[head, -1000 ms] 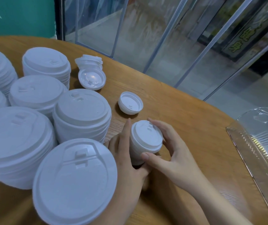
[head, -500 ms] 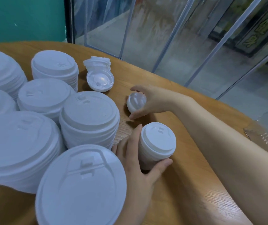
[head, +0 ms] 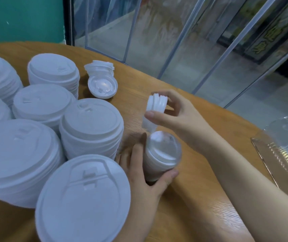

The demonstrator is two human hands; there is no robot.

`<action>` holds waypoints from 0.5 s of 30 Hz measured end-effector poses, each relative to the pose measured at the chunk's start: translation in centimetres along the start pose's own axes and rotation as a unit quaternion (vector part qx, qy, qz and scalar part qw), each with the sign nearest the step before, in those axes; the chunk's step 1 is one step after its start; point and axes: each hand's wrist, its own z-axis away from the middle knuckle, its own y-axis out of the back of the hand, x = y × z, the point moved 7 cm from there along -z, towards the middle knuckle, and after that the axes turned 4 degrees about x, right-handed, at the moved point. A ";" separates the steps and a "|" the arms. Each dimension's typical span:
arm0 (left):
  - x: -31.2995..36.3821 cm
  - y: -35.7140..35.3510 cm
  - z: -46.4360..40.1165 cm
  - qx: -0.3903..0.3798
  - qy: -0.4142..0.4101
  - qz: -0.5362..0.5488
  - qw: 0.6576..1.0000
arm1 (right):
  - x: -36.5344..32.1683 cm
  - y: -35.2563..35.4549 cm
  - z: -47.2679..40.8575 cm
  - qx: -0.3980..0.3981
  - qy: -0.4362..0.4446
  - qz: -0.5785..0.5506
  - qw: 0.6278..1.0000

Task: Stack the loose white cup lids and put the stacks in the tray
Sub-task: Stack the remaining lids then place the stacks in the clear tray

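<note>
My left hand (head: 145, 173) grips a short stack of small white lids (head: 162, 152) standing on the wooden table (head: 192, 198). My right hand (head: 178, 116) pinches a small white lid (head: 154, 109) between thumb and fingers, tilted on edge just above that stack. A few more small lids (head: 102, 84) lie further back, one upturned in front of a leaning pile. The clear plastic tray (head: 286, 149) sits at the right edge, partly cut off.
Several tall stacks of large white lids (head: 90, 126) crowd the left half of the table, the nearest (head: 82, 199) right beside my left wrist. Glass panels (head: 174, 41) stand behind the table's curved far edge.
My right hand reached out to the loose small lid on the table, picked it up and brought it back above the stack. My left hand stayed holding the stack.
</note>
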 end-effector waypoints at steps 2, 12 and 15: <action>0.0 -0.3 0.0 -0.020 0.013 0.007 1.000 | -0.3 0.1 2.1 0.011 -0.002 -0.052 0.999; 0.8 0.6 -0.3 -0.003 -0.004 0.027 1.000 | 0.9 0.3 6.3 0.049 0.000 -0.050 0.998; 0.9 0.6 -0.2 -0.006 0.007 0.038 0.999 | 1.8 0.3 7.4 0.053 0.006 -0.044 0.998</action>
